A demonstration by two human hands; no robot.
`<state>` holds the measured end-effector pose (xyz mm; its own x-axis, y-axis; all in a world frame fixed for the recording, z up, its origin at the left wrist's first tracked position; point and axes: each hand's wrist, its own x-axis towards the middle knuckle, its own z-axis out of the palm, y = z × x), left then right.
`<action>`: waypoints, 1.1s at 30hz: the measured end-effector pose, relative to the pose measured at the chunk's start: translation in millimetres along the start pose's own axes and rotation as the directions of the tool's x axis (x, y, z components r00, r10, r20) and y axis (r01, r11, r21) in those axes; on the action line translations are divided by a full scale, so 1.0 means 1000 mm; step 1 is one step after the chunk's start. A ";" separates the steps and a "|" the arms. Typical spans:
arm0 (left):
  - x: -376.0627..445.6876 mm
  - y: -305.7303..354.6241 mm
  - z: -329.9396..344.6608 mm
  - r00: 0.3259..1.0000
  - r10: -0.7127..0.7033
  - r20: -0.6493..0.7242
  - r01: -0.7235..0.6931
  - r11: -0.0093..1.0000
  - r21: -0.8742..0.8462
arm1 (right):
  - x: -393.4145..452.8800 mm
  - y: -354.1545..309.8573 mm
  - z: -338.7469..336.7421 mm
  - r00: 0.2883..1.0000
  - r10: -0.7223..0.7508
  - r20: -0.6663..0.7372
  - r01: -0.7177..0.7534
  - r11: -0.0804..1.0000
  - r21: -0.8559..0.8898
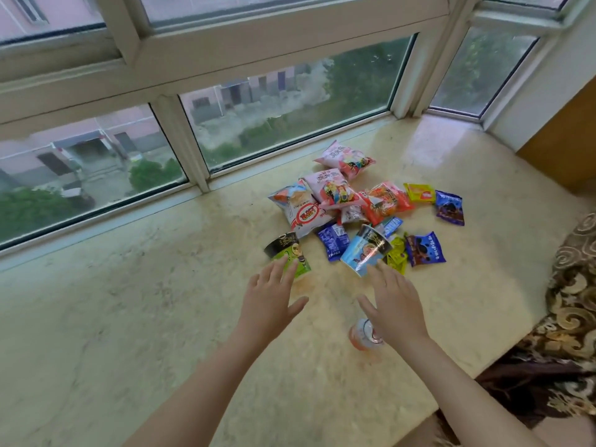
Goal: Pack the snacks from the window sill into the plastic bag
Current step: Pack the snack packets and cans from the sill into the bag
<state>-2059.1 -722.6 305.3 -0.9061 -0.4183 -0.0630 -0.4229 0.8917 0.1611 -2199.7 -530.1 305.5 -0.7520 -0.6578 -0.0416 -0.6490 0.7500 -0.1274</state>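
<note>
Window sill [161, 317]: marble, pale, running below the window panes; all entries are placed relative to the snack pile [358, 204] on it.

- Snack pile: loose heap of small packets, pink, white, red, blue and yellow-green, lying near the glass.
- Green cup [288, 251]: on its side at the pile's near-left edge.
- Blue cup [366, 250]: on its side at the pile's near edge.
- Your left hand [271, 301]: fingers straight and spread, holding nothing, fingertips over the green cup.
- Your right hand [395, 301]: fingers straight and spread, holding nothing, fingertips at the blue cup's base.
- Orange-tinted wrapper [364, 337]: under your right wrist, nearer you than the pile; too blurred to identify.
</note>
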 end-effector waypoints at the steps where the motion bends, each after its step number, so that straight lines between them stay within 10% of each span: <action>1: 0.014 0.004 0.008 0.999 -0.033 0.018 0.033 0.999 -0.008 | 0.014 0.008 0.007 1.000 0.011 0.000 -0.011 1.000 0.010; 14: 0.135 0.000 0.105 0.763 -0.608 0.220 0.643 0.681 -0.351 | 0.126 0.055 0.095 0.863 0.454 0.221 -0.497 0.689 0.527; 24: 0.145 0.002 0.124 0.604 -0.762 0.235 0.701 0.367 -0.611 | 0.152 0.044 0.128 0.701 0.636 0.324 -0.556 0.201 0.806; 33: 0.125 -0.016 0.119 0.570 -0.775 0.274 0.651 0.222 -0.726 | 0.153 0.037 0.120 0.686 0.638 0.348 -0.585 0.199 0.786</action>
<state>-2167.0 -768.2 177.7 -0.1914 -0.8822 -0.4302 -0.6752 -0.1998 0.7101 -2325.4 -611.2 175.1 -0.8904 0.0035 -0.4551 0.4007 0.4802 -0.7803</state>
